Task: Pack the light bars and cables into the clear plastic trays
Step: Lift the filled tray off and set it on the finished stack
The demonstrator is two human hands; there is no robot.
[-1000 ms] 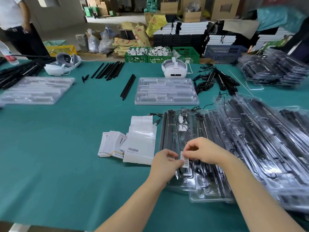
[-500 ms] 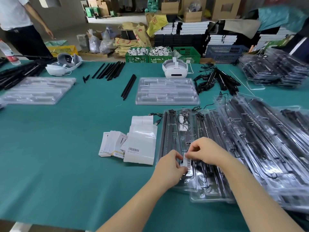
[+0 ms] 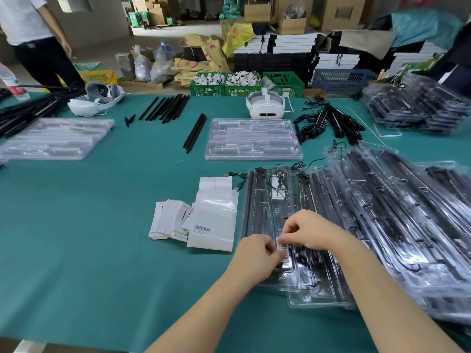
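Light bars (image 3: 257, 200) and cables are already seated in the nearest clear tray (image 3: 267, 278), where a barcode label (image 3: 285, 250) is pinched by left hand (image 3: 254, 253) and right hand (image 3: 305, 231), while empty trays (image 3: 252, 138) and loose bars (image 3: 165, 108) remain unpacked.

The packed clear tray (image 3: 267, 220) lies flat at about 5 o'clock on the table, long side running away from the camera, with black light bars (image 3: 251, 207) down its left slots and a coiled black cable (image 3: 279, 178) at the far end. More filled trays (image 3: 397, 212) are stacked and fanned out at 3 o'clock. An empty tray (image 3: 252, 140) sits at 12, another (image 3: 56, 137) at 10. Loose bars (image 3: 165, 108) lie at 11, and a tangle of cables (image 3: 328, 122) at 1.
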